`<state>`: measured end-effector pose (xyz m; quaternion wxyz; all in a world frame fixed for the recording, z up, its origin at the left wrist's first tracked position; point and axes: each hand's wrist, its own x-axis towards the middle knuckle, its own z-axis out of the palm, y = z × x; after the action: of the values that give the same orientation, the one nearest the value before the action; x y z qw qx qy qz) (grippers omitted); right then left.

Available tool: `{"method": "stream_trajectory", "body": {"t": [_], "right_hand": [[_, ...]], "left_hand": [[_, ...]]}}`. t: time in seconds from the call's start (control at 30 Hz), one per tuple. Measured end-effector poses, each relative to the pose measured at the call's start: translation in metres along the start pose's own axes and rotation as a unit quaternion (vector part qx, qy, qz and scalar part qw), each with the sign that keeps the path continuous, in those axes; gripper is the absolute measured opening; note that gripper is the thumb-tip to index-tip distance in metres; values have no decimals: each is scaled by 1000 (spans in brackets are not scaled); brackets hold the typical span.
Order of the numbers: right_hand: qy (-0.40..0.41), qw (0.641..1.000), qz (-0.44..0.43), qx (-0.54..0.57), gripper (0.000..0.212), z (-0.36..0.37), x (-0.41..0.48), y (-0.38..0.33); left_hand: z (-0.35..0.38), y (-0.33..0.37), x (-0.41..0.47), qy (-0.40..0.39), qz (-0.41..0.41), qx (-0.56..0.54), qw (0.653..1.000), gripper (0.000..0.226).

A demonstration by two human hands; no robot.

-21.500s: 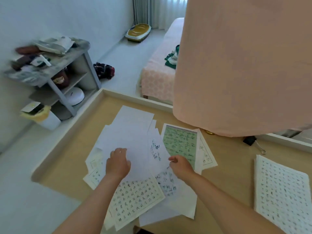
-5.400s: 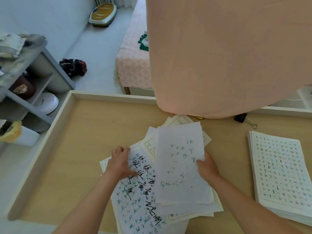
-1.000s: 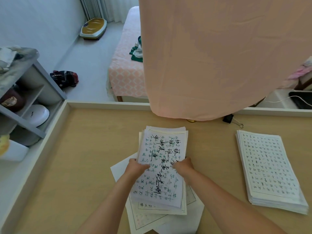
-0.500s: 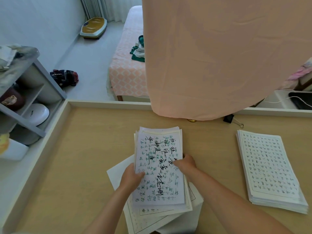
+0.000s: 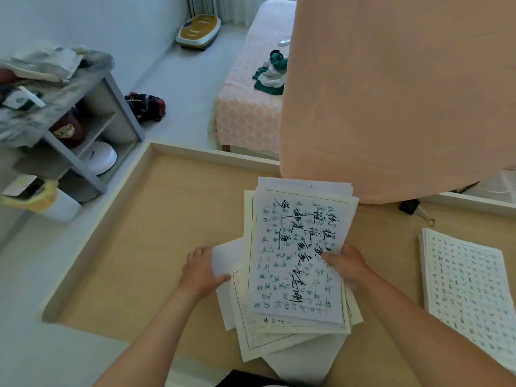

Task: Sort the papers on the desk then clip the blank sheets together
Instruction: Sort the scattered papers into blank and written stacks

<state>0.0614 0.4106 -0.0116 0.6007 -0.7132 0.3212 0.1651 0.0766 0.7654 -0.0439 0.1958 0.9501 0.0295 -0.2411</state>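
- you're in the sorting step: your right hand (image 5: 347, 265) pinches the written sheaf (image 5: 296, 255) at its right edge, thumb on top, over the middle of the desk (image 5: 134, 247).
- your left hand (image 5: 202, 270) is apart from the right, thumb over the edge of a blank sheet (image 5: 224, 254) that pokes out beneath the sheaf; it seems to grip it.
- next move, as i judge it: carry the sheaf over to the written stack (image 5: 466, 291) at your right and hold the blank one back so it doesn't ride along.
- more sheets lie fanned underneath; check each for writing.
- the binder clip (image 5: 410, 208) lies untouched near the far edge, so clipping is not yet begun.
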Motion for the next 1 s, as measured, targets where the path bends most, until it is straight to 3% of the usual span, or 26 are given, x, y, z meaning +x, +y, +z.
{"method": "stream_trajectory", "body": {"t": [0.07,0.13,0.17,0.2,0.27,0.33,0.4,0.63,0.77,0.9,1.0], "right_hand": [[-12,1000,6,23,27,-8,2,-2],[-17,998,22,54,31,-13,6,-2],[-22,996,29,76,31,-14,8,-3],[-25,995,33,91,31,-16,10,-3],[-26,993,34,109,32,-17,12,-3],[-15,994,26,103,29,-17,11,-3],[25,998,17,57,24,-16,9,-2],[21,999,17,-46,19,-18,-1,3],[19,990,6,-142,22,-20,-2,10],[87,969,1,-231,34,-28,-4,18],[90,956,-6,-279,47,-29,-10,16]], "left_hand": [[-3,2,2,-18,25,2,1000,103],[-4,9,-1,-8,43,-37,998,80],[-3,13,-4,-6,41,-111,993,63],[-2,19,-8,-22,26,-217,975,48],[-3,33,-19,-97,-18,-405,909,26],[0,41,-26,-138,-59,-475,867,17],[3,46,-32,-128,-95,-505,848,15],[6,46,-33,-55,-155,-442,882,20],[5,50,-36,-19,-167,-331,928,28],[-11,57,-45,-7,-175,-355,918,29],[-44,65,-55,46,-145,-408,900,27]]}}
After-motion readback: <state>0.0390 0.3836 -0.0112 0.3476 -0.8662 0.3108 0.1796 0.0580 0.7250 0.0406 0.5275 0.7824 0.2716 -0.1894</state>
